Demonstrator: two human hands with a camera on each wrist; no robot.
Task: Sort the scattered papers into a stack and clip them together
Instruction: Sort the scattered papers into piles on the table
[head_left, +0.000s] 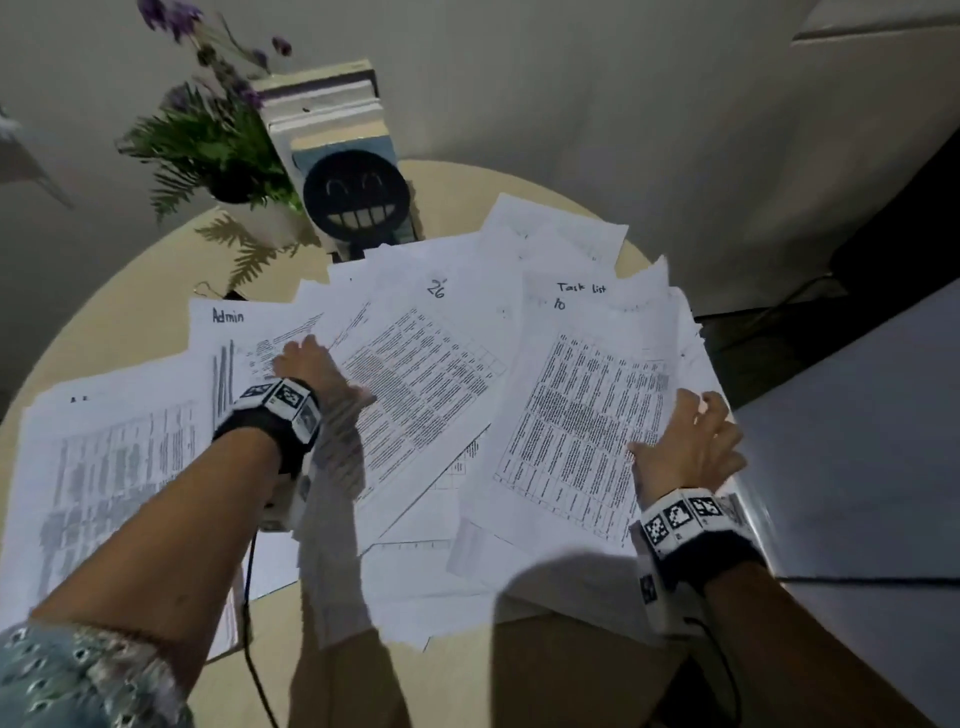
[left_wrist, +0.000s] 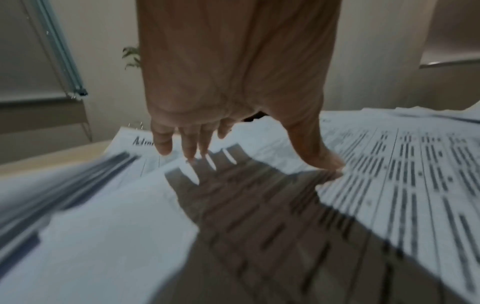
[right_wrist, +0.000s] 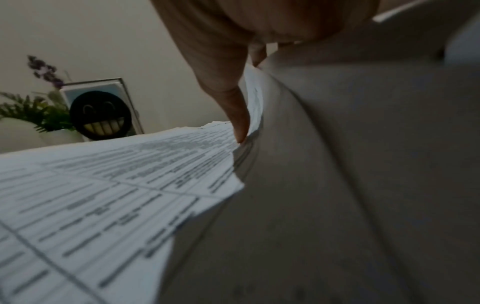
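Observation:
Printed white papers lie scattered and overlapping on a round beige table (head_left: 130, 291). Among them are an "Admin" sheet (head_left: 228, 332), a sheet marked "26" (head_left: 415, 364) and a "Task list" sheet (head_left: 582, 405). My left hand (head_left: 311, 364) is spread flat between the Admin and "26" sheets. In the left wrist view its fingers (left_wrist: 192, 144) are straight and the thumb (left_wrist: 324, 156) presses on the printed sheet. My right hand (head_left: 691, 441) grips the right edge of the Task list bunch. Its thumb (right_wrist: 239, 123) lies on top where the paper edge (right_wrist: 255, 98) curls up. A small black clip-like thing (head_left: 228, 294) peeks out beyond the Admin sheet.
A potted plant (head_left: 208, 150) with purple flowers stands at the table's back left. Beside it is a stack of books (head_left: 332, 104) fronted by a black grinning face (head_left: 356, 200). A grey surface (head_left: 857, 441) runs close along the table's right side. Wrist cables hang near the front edge.

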